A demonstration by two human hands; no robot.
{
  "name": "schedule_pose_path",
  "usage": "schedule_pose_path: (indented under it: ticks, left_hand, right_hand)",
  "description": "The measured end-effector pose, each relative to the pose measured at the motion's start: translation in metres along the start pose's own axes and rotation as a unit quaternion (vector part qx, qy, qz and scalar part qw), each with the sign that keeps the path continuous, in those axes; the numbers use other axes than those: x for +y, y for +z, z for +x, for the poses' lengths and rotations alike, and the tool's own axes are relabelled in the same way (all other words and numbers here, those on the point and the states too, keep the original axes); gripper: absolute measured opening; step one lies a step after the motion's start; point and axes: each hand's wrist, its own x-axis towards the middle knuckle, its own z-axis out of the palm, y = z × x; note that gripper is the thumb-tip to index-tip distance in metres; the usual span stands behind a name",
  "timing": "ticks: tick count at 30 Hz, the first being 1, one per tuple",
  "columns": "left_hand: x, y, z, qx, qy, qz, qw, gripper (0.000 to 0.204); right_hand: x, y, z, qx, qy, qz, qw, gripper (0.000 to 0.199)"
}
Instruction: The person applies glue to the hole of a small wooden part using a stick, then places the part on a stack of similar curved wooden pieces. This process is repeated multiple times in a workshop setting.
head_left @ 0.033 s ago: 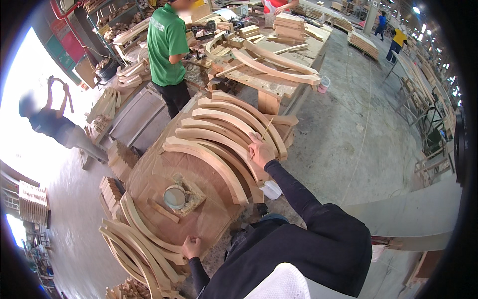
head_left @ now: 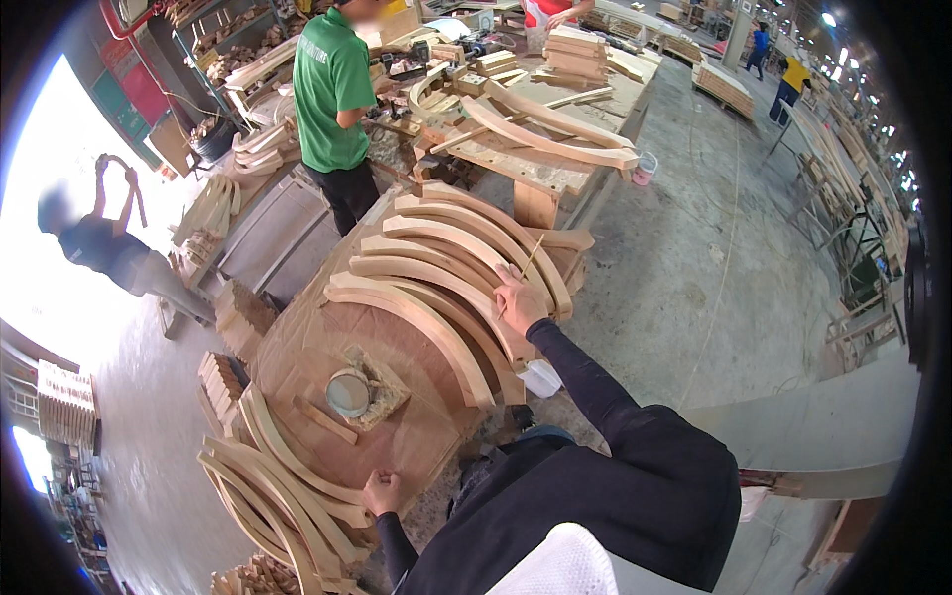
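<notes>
My right hand [head_left: 518, 300] is closed around a thin yellow stick [head_left: 533, 255], perhaps a pencil or brush handle, over a row of curved wooden pieces [head_left: 426, 315]. These lie side by side across the brown-covered table [head_left: 327, 337]. My left hand [head_left: 382, 491] rests curled at the near edge, beside the ends of another group of curved wooden pieces [head_left: 288, 476]; whatever it may hold is hidden. Between the two groups sits a round tub [head_left: 349, 393] of pale contents on a crusted block [head_left: 392, 405]. A flat wooden strip [head_left: 325, 418] lies beside the tub.
Ahead, a person in a green shirt [head_left: 332, 94] stands by a workbench [head_left: 506, 164] bearing curved wood. At left, another person [head_left: 109, 243] raises a curved piece. A white container [head_left: 540, 378] is at the table's right edge; a small bucket [head_left: 646, 167] hangs near the bench.
</notes>
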Motion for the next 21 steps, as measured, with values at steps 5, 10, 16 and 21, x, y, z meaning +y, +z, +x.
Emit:
schedule_pose_path:
  ticks: [5, 10, 16, 21]
  left_hand:
    - [0.008, -0.003, -0.001, -0.008, -0.033, -0.027, 0.999, 0.018]
    - [0.01, -0.004, -0.002, -0.014, -0.054, -0.041, 0.998, 0.017]
    - [0.011, -0.003, -0.002, -0.012, -0.044, -0.036, 0.998, 0.016]
    - [-0.002, 0.004, 0.001, -0.001, -0.016, -0.041, 0.999, 0.014]
  right_hand:
    - [0.004, 0.005, -0.001, -0.001, 0.008, 0.007, 1.0, 0.005]
    - [0.007, 0.012, -0.003, 0.003, 0.014, 0.016, 1.0, 0.003]
    - [0.007, 0.011, -0.003, 0.001, 0.017, 0.017, 1.0, 0.003]
    - [0.001, 0.001, -0.001, -0.016, 0.008, 0.003, 1.0, 0.007]
